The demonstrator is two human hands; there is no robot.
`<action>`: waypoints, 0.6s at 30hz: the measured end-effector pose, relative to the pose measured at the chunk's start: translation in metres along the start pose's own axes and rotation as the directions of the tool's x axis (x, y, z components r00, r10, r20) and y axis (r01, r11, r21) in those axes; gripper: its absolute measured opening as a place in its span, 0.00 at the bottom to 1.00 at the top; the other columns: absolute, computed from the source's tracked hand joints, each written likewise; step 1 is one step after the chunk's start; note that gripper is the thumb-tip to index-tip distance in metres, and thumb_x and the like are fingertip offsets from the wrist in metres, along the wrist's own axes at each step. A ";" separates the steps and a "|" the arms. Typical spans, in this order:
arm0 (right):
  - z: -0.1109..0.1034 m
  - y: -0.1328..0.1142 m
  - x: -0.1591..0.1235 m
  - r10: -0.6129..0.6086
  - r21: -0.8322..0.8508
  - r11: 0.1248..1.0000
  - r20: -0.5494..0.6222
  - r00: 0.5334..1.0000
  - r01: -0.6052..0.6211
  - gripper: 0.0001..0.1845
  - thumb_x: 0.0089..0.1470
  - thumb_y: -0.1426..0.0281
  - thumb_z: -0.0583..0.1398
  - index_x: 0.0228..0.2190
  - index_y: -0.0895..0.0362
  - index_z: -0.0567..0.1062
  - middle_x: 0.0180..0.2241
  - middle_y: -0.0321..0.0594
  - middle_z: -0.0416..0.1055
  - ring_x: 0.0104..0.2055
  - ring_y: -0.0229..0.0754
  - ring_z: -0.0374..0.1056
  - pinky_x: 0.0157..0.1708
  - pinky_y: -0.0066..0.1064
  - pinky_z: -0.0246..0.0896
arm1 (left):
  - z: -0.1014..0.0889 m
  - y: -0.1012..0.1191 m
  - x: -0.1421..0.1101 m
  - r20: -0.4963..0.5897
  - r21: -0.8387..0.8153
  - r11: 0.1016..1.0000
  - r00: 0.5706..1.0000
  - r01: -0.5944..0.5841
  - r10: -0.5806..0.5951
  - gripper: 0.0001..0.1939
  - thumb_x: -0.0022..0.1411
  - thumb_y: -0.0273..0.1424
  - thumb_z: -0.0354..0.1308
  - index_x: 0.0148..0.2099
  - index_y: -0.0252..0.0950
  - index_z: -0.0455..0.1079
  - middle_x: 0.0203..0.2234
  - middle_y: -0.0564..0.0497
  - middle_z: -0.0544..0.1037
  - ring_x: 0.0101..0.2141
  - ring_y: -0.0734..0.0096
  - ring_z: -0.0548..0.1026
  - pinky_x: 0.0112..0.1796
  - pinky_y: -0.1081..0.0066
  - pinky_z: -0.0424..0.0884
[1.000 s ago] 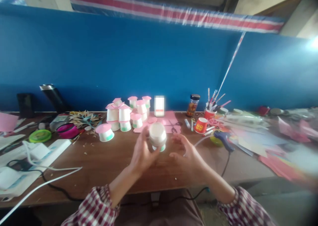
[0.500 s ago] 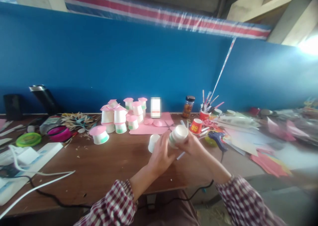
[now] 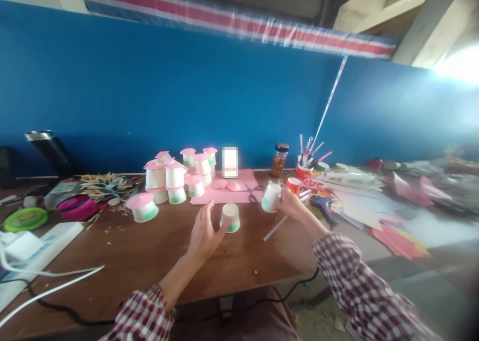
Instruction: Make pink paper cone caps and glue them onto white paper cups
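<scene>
My left hand (image 3: 205,232) is open, thumb and fingers apart, just left of a white paper cup (image 3: 230,217) with a green patch. That cup stands upside down on the brown table (image 3: 168,251). My right hand (image 3: 293,204) grips a second paper cup (image 3: 271,196), white with a green band, at its right side. A red paper cup (image 3: 293,185) is just behind that hand. A thin pale strip (image 3: 276,228) lies on the table below the held cup. Scissors (image 3: 253,193) rest on pink paper (image 3: 209,198) behind the cups.
Several white cups with pink paper tops (image 3: 175,175) stand stacked at left-centre. A glue gun (image 3: 325,207), a jar (image 3: 280,160) and a red cup of tools (image 3: 304,172) are at right. A power strip (image 3: 62,238) with cables lies at left.
My hands have parted. The left has moved left and opened near the standing cup; the right keeps hold of the other cup, now tilted differently and slightly lower.
</scene>
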State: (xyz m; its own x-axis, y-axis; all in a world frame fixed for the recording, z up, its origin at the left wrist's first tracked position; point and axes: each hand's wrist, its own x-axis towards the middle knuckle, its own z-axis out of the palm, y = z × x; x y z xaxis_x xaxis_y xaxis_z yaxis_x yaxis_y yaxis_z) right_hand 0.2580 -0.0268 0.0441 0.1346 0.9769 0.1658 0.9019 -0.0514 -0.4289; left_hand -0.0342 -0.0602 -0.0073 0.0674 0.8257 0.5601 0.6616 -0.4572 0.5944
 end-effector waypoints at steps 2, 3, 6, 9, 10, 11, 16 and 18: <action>-0.011 0.004 -0.013 0.036 -0.043 0.998 -0.013 0.999 -0.037 0.18 0.44 0.66 0.61 0.38 0.58 0.66 0.32 0.45 0.72 0.35 0.49 0.69 0.30 0.34 0.60 | 0.006 -0.004 0.000 0.070 -0.002 1.000 0.997 0.018 -0.018 0.38 0.53 0.43 0.57 0.61 0.35 0.49 0.52 0.37 0.65 0.52 0.52 0.65 0.49 0.52 0.64; -0.017 0.008 -0.020 0.041 -0.071 0.997 -0.032 0.999 -0.044 0.18 0.46 0.64 0.60 0.39 0.58 0.66 0.33 0.45 0.72 0.36 0.49 0.69 0.30 0.34 0.59 | 0.010 -0.006 -0.001 0.096 -0.012 1.000 0.995 0.022 -0.021 0.39 0.52 0.43 0.57 0.61 0.34 0.49 0.52 0.37 0.65 0.53 0.52 0.65 0.49 0.53 0.64; -0.035 0.027 -0.043 0.051 -0.226 0.970 -0.164 0.985 -0.088 0.17 0.52 0.60 0.56 0.42 0.55 0.66 0.38 0.45 0.71 0.40 0.49 0.68 0.33 0.34 0.59 | 0.018 -0.008 -0.001 0.129 -0.048 0.999 0.991 0.025 -0.018 0.38 0.52 0.42 0.58 0.61 0.34 0.49 0.52 0.38 0.65 0.52 0.53 0.66 0.49 0.55 0.65; -0.048 0.056 -0.061 0.121 -0.389 0.887 -0.320 0.940 -0.246 0.19 0.53 0.56 0.55 0.41 0.56 0.67 0.43 0.49 0.67 0.46 0.54 0.64 0.36 0.38 0.58 | 0.022 -0.011 -0.002 0.115 -0.056 0.998 0.993 0.028 -0.021 0.38 0.51 0.42 0.58 0.60 0.34 0.50 0.51 0.38 0.66 0.50 0.53 0.68 0.48 0.55 0.66; -0.051 0.064 -0.064 0.163 -0.419 0.855 -0.342 0.925 -0.306 0.22 0.52 0.54 0.55 0.42 0.57 0.66 0.44 0.51 0.66 0.47 0.56 0.63 0.37 0.39 0.58 | 0.022 -0.011 -0.002 0.113 -0.054 0.998 0.993 0.033 -0.027 0.38 0.51 0.42 0.58 0.60 0.34 0.50 0.51 0.38 0.66 0.50 0.53 0.68 0.48 0.54 0.66; -0.053 0.072 -0.066 0.208 -0.437 0.826 -0.349 0.914 -0.356 0.24 0.51 0.53 0.55 0.42 0.58 0.66 0.44 0.52 0.66 0.47 0.57 0.63 0.37 0.40 0.58 | 0.023 -0.012 -0.002 0.112 -0.050 0.998 0.993 0.039 -0.033 0.38 0.51 0.42 0.58 0.60 0.34 0.50 0.51 0.38 0.66 0.49 0.53 0.68 0.48 0.54 0.66; -0.049 0.091 -0.068 0.403 -0.390 0.804 -0.200 0.893 -0.449 0.29 0.52 0.52 0.54 0.46 0.62 0.61 0.37 0.53 0.69 0.37 0.55 0.69 0.31 0.38 0.59 | 0.022 -0.013 -0.002 0.119 -0.050 0.997 0.991 0.061 -0.055 0.34 0.51 0.42 0.58 0.57 0.34 0.55 0.49 0.39 0.69 0.49 0.54 0.69 0.47 0.56 0.67; -0.045 0.094 -0.069 0.410 -0.352 0.828 -0.153 0.899 -0.437 0.26 0.54 0.57 0.54 0.47 0.63 0.59 0.32 0.50 0.70 0.33 0.52 0.70 0.29 0.35 0.57 | 0.021 -0.013 -0.001 0.132 -0.051 0.996 0.989 0.070 -0.063 0.30 0.52 0.41 0.58 0.54 0.34 0.58 0.48 0.40 0.70 0.48 0.54 0.69 0.47 0.57 0.67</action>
State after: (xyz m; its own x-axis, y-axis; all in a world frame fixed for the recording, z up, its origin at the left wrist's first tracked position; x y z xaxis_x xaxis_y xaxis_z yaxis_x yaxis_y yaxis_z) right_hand 0.3515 -0.1086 0.0322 0.5535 0.8257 0.1094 0.8321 -0.5425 -0.1151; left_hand -0.0271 -0.0479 -0.0281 0.1237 0.8890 0.4409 0.6256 -0.4148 0.6607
